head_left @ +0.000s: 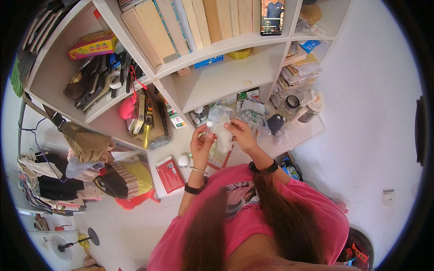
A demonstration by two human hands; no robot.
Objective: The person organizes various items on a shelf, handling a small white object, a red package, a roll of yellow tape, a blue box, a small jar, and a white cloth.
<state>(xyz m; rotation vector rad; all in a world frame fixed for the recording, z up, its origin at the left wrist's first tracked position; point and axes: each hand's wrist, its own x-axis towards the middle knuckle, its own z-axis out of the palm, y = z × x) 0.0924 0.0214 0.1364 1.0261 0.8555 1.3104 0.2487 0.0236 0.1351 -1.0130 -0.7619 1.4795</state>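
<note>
My left hand [201, 144] holds a small clear bottle with a white cap [210, 126] upright between thumb and fingers. Close beside it on the right, my right hand [241, 134] pinches a crumpled, whitish translucent piece, perhaps a plastic bag or tissue [224, 135], which hangs down. Below the hands lies a red-edged printed sheet or booklet [217, 156], partly covered by them. A red box or book [170, 175] rests on the desk to the left, next to a small white rounded object [184, 160].
Beyond my hands stands a white shelf unit [223, 76] with books [203, 23] and a phone [272, 17]. Plastic bags [252, 117], a dark-rimmed glass jar [291, 103] and a lidded pitcher [313, 106] crowd the desk's right part. A red stool [135, 201] stands at left under clothes.
</note>
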